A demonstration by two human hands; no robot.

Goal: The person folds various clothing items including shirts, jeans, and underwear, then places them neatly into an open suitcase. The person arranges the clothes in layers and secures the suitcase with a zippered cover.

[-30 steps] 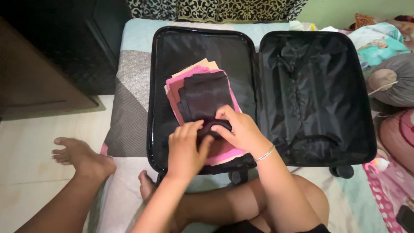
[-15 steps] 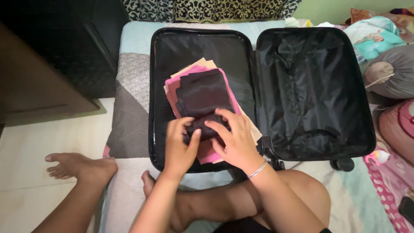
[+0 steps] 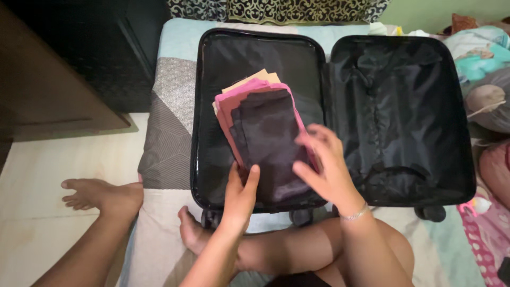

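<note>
A black suitcase (image 3: 204,111) lies open on the mattress, both halves lined in black. In its left half sits a stack of folded clothes: a dark brown garment (image 3: 268,141) on top, pink pieces (image 3: 234,103) under it, a beige one (image 3: 257,77) at the bottom. My left hand (image 3: 241,191) presses on the near left edge of the stack, fingers together. At the stack's right edge my right hand (image 3: 324,165) rests with spread fingers, a thin bracelet on the wrist. Neither hand grips anything.
The right suitcase half (image 3: 404,106) holds only straps. A dark wooden cabinet (image 3: 58,85) stands at the left by the tiled floor. Pillows and bedding (image 3: 486,79) pile up at the right. My bare legs and feet (image 3: 101,194) lie near the suitcase's front edge.
The dark bundle that both hands were bunching at the near end now lies spread flat along the stack. Both hands have moved apart to the stack's two sides.
</note>
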